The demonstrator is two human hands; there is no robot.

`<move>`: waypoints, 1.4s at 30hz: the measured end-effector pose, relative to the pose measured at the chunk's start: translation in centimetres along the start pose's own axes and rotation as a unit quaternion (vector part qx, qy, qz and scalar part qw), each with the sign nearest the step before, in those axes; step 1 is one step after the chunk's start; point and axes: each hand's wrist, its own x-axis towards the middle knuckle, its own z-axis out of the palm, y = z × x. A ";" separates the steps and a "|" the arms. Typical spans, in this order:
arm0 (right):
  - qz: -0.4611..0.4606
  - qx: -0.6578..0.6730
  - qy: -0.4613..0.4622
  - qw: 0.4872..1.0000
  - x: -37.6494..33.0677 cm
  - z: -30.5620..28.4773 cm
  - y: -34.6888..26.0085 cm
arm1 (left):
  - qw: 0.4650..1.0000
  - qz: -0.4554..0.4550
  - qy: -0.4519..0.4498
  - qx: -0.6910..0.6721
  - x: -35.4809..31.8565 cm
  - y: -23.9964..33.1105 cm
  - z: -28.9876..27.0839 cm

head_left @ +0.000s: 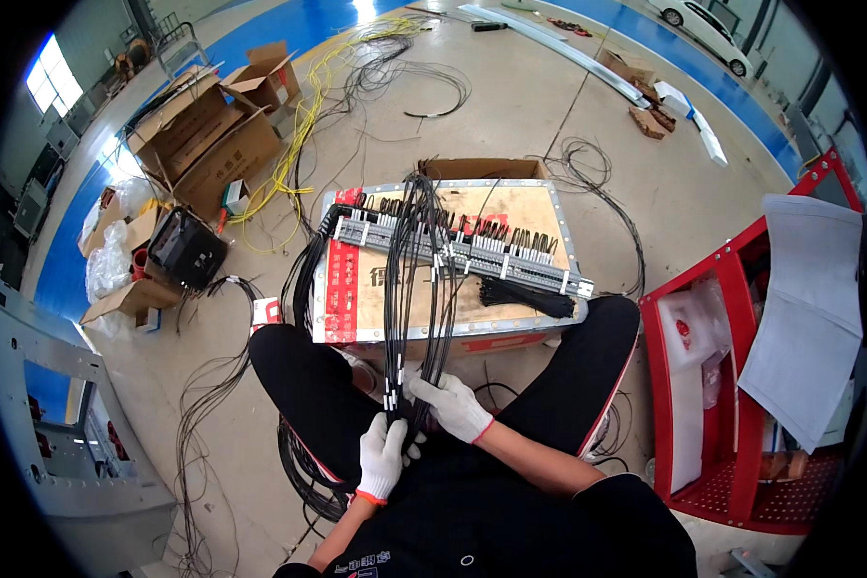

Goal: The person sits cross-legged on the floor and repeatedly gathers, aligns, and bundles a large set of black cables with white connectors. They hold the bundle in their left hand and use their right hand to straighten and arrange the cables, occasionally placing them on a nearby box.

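Observation:
I sit on the floor with a bundle of black wires (416,289) running from my lap up to a terminal strip (472,252) that lies on a plywood crate (511,207). My left hand (383,458), in a white glove, grips the lower end of the bundle. Just to its right, my right hand (455,405), also gloved, pinches a few of the same wires. White markers sit on the wire ends near my fingers. A bunch of black cable ties (525,297) lies on the crate below the strip.
A red shelf cart (732,385) with white sheets stands at my right. Open cardboard boxes (207,135) and a black case (185,250) sit at the left. Yellow and black cables (308,106) sprawl over the concrete floor. A grey metal cabinet (58,405) lies at the lower left.

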 end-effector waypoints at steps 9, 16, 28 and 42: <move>-0.029 -0.062 -0.013 0.998 0.1 0.0 1.8 | 0.999 0.007 0.032 0.035 -0.2 0.3 0.3; 0.084 0.021 0.003 0.996 -1.0 -1.0 1.4 | 0.999 -0.004 0.045 -0.014 0.0 0.0 0.4; 0.001 0.323 0.078 0.943 12.0 -5.5 -4.2 | 0.999 -0.010 0.050 0.011 -0.2 0.3 0.2; 0.011 -0.147 -0.010 0.989 0.3 0.5 2.3 | 0.998 0.001 0.056 -0.018 0.1 -0.1 0.4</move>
